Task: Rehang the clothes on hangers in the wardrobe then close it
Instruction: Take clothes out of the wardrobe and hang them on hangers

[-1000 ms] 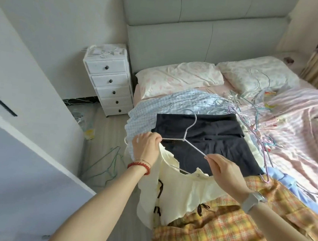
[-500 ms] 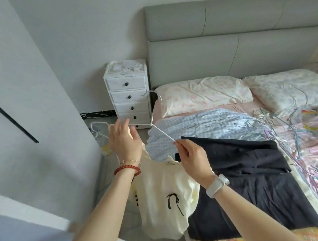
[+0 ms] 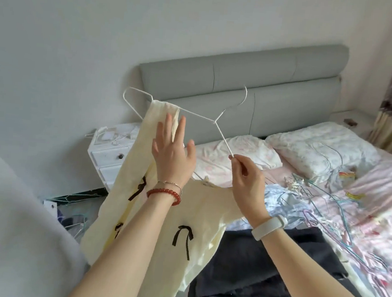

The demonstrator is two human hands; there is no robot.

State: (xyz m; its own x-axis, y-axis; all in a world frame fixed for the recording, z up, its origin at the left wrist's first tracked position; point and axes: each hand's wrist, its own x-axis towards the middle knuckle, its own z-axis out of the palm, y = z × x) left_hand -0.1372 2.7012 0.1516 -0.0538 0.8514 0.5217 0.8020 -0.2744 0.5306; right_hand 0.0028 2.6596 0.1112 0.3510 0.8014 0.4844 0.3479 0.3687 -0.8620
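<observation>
Currently: cream top [image 3: 190,219] half on white wire hanger [image 3: 193,113], above bed [image 3: 363,212].
Right hand [image 3: 247,177] pinches the hanger arm, hiding its end; left hand [image 3: 172,155], fingers spread, grasps nothing. Wardrobe panel [image 3: 16,215] blurred, cropped.

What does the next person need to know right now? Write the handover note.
Left hand: open, fingers spread against the cream top.
Right hand: pinch grip on the right arm of the white wire hanger.
Done: one shoulder of the top is on the hanger's left arm.
Left: seat the other shoulder, hang it in the wardrobe, then the dark garment and other clothes on the bed, using the loose hangers; close the wardrobe.
</observation>
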